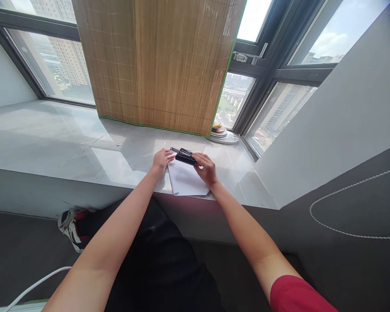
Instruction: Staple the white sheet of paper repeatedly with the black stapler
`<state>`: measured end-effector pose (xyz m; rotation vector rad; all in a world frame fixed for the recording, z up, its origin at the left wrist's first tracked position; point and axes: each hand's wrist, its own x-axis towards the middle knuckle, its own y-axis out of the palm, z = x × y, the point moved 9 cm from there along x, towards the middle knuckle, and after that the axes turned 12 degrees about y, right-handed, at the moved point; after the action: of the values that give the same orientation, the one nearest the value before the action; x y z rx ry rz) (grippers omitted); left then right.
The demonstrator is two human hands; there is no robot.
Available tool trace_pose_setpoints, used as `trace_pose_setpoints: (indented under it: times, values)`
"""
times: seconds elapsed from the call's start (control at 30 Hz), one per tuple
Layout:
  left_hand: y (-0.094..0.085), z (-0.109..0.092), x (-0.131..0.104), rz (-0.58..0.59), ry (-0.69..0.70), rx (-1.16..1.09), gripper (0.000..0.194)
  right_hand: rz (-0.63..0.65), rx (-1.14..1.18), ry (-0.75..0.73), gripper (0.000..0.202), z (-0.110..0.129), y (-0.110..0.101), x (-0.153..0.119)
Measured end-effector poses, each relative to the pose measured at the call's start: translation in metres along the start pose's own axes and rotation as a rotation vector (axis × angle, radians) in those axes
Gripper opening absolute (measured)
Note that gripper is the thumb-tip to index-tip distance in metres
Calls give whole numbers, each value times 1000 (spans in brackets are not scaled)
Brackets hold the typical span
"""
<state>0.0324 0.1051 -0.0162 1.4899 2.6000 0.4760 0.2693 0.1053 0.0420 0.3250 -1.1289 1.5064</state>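
A black stapler is over the upper part of some white paper, which lies on the window sill. My right hand is closed around the stapler's right end. Its long, narrow parts point left and look spread apart. My left hand is at the paper's upper left edge, close to the stapler's left end, with its fingers stretched out and slightly apart. Whether its fingertips touch the paper or the stapler is hard to make out.
The glossy sill runs along the windows. A bamboo blind hangs down behind the paper. Stacked plates stand in the back right corner. A beaded cord hangs at the right, and a white cable is at the lower left.
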Motion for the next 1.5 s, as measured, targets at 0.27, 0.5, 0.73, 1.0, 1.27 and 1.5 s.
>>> trace_pose_setpoints:
  times: [0.27,0.5,0.73,1.0,1.27,1.5]
  values:
    - [13,15,-11,77,-226,-186,30,71,-6,-73,32,15,8,0]
    - [-1,-2,0,-26,-36,-248,25,-104,-22,250,22,-13,-9,2]
    - [0,-28,5,35,294,-190,8,111,24,485,29,-35,9,-2]
    - [33,-48,-22,394,379,-51,43,-95,-65,239,24,-5,-9,-2]
    - [61,-49,-50,695,417,56,36,-59,-96,-166,20,49,1,-18]
    - [41,-61,-16,404,546,288,35,-140,-153,22,16,2,-28,21]
